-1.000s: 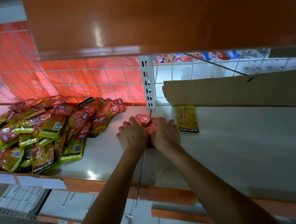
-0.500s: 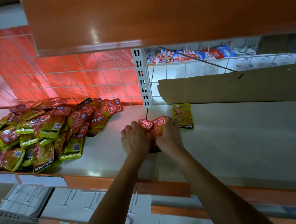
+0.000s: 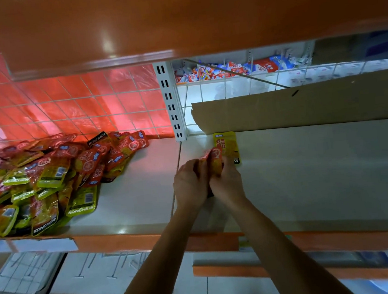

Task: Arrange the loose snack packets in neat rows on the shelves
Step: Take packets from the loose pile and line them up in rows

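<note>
My left hand (image 3: 190,183) and my right hand (image 3: 227,181) are pressed together around a small stack of red snack packets (image 3: 214,160), which stands between them on the pale shelf (image 3: 310,170). A single yellow packet (image 3: 228,144) lies flat just behind the stack, partly covered by it. A loose pile of red and green packets (image 3: 48,179) lies on the shelf's left section.
A cardboard sheet (image 3: 303,104) leans along the back on the right. A white slotted upright (image 3: 170,101) divides the two bays, with red wire mesh (image 3: 64,107) behind the pile. An orange shelf (image 3: 174,17) hangs close overhead. More packets (image 3: 228,69) show through the mesh.
Both hands have carried the red stack to the right and farther back, up against the yellow packet. The packets now stand closer together between my palms.
</note>
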A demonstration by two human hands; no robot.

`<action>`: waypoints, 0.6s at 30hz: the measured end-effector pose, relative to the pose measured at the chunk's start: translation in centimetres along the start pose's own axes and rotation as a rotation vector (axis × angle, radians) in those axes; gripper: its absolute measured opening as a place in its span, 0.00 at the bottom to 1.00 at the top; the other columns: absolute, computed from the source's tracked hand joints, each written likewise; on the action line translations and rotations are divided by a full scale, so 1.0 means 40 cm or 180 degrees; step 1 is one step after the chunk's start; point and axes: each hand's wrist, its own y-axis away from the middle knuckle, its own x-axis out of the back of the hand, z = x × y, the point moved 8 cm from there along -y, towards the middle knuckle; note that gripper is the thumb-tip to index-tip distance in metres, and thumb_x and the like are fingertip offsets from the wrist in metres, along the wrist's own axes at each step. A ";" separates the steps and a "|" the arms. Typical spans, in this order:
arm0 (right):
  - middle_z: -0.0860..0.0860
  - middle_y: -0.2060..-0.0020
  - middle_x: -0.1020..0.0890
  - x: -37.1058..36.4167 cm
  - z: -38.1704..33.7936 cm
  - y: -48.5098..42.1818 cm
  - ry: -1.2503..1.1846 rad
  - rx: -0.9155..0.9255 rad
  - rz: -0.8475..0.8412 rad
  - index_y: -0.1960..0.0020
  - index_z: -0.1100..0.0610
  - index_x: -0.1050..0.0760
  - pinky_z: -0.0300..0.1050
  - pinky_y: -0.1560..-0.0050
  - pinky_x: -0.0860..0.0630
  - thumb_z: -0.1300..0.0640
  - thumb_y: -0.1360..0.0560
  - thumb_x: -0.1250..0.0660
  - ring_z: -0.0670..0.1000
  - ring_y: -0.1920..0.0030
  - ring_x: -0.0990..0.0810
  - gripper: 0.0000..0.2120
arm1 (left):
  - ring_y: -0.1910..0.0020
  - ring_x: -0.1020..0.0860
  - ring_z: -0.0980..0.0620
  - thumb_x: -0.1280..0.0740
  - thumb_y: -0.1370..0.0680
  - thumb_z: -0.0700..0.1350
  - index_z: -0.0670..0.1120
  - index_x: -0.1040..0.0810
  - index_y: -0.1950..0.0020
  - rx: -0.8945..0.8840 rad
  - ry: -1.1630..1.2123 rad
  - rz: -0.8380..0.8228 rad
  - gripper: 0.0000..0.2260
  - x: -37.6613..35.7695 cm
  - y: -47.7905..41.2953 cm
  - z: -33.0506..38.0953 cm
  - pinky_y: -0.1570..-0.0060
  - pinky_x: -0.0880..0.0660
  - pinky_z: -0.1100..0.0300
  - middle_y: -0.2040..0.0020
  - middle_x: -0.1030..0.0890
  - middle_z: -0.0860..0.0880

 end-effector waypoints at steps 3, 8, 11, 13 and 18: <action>0.52 0.47 0.21 0.042 0.003 0.006 -0.0469 -0.0005 0.0159 0.33 0.53 0.33 0.43 0.53 0.27 0.57 0.24 0.35 0.52 0.51 0.21 0.21 | 0.52 0.22 0.54 0.39 0.18 0.49 0.45 0.20 0.43 0.0051 0.0569 0.0136 0.12 -0.001 0.009 0.033 0.54 0.30 0.65 0.49 0.17 0.47; 0.51 0.45 0.20 0.135 0.002 0.015 -0.0957 0.0172 0.0363 0.33 0.52 0.32 0.55 0.44 0.22 0.60 0.26 0.35 0.51 0.46 0.20 0.22 | 0.51 0.22 0.58 0.35 0.21 0.49 0.52 0.23 0.41 0.0270 0.1204 -0.0139 0.09 -0.054 0.005 0.079 0.56 0.30 0.72 0.50 0.20 0.56; 0.51 0.45 0.20 0.219 0.027 0.019 -0.1099 0.0158 0.0630 0.34 0.51 0.31 0.56 0.43 0.22 0.62 0.26 0.36 0.51 0.45 0.20 0.22 | 0.56 0.25 0.66 0.30 0.26 0.55 0.54 0.28 0.37 0.0394 0.1221 -0.0297 0.19 -0.099 0.008 0.117 0.58 0.34 0.76 0.54 0.23 0.61; 0.51 0.45 0.20 0.281 0.048 0.021 -0.1100 0.0130 0.0778 0.35 0.50 0.31 0.56 0.44 0.22 0.62 0.27 0.35 0.51 0.46 0.20 0.22 | 0.52 0.23 0.59 0.28 0.30 0.57 0.52 0.28 0.35 0.0517 0.1382 -0.0420 0.26 -0.138 0.014 0.152 0.50 0.28 0.66 0.52 0.23 0.59; 0.53 0.48 0.19 0.454 0.114 0.027 -0.1102 0.0048 0.0971 0.37 0.53 0.29 0.53 0.51 0.19 0.64 0.28 0.35 0.53 0.49 0.19 0.20 | 0.50 0.18 0.48 0.26 0.40 0.58 0.48 0.20 0.45 0.0763 0.2029 -0.0878 0.27 -0.253 0.060 0.282 0.44 0.22 0.45 0.52 0.17 0.49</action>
